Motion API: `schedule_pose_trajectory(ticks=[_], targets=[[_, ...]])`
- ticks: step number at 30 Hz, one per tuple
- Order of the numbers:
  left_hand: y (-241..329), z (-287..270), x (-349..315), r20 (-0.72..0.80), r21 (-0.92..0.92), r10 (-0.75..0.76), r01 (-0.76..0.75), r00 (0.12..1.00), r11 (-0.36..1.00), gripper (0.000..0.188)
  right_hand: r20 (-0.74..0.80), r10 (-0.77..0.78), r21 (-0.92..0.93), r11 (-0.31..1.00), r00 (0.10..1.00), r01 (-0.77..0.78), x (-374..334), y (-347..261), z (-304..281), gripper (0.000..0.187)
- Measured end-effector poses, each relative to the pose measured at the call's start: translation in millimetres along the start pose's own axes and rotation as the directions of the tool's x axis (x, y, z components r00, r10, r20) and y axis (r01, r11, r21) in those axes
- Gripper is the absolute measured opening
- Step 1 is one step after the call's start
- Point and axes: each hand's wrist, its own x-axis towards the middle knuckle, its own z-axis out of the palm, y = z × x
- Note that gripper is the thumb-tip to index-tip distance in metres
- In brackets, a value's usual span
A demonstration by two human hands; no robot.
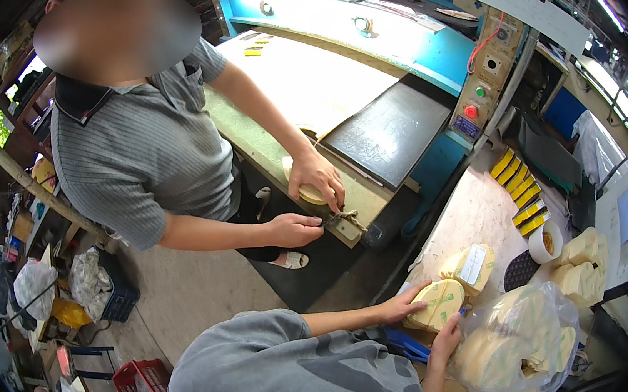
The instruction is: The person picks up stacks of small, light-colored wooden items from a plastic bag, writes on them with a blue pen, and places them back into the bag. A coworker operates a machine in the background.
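My left hand (pixel 401 304) grips the left edge of a stack of cream oval pads (pixel 441 301) with green print on top. My right hand (pixel 445 338) is closed at the stack's lower right edge; a small blue item (pixel 463 311) shows at its fingertips, too small to name. Beside that hand, a clear plastic bag (pixel 513 344) holds more cream pads. Just beyond my stack lies another pad stack (pixel 468 267) with a white paper label (pixel 473 263) on it. Something blue (pixel 407 346) shows below my left forearm.
Across the aisle a co-worker's hand (pixel 316 179) rests on a yellowish round piece (pixel 311 193) on a press table (pixel 265 143). On my bench stand yellow-and-black blocks (pixel 518 188), a tape roll (pixel 545 242) and more pads (pixel 579 262). A red crate (pixel 138 386) sits at lower left.
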Motion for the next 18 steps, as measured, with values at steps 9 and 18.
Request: schedule_pose_trajectory(ticks=[9,18], targets=[[-5.6,2.3,-0.3,-0.04,0.016,0.035,-0.035,0.999,0.999,0.079,0.021,0.016,-0.122,0.992,1.0,-0.013,4.1,7.1,-6.9,0.063],[4.2,4.6,-4.5,-0.054,0.047,0.021,-0.018,0.998,0.999,0.081,0.06,0.049,-0.073,0.996,0.997,-0.045,-3.8,-11.3,-5.4,0.063]])
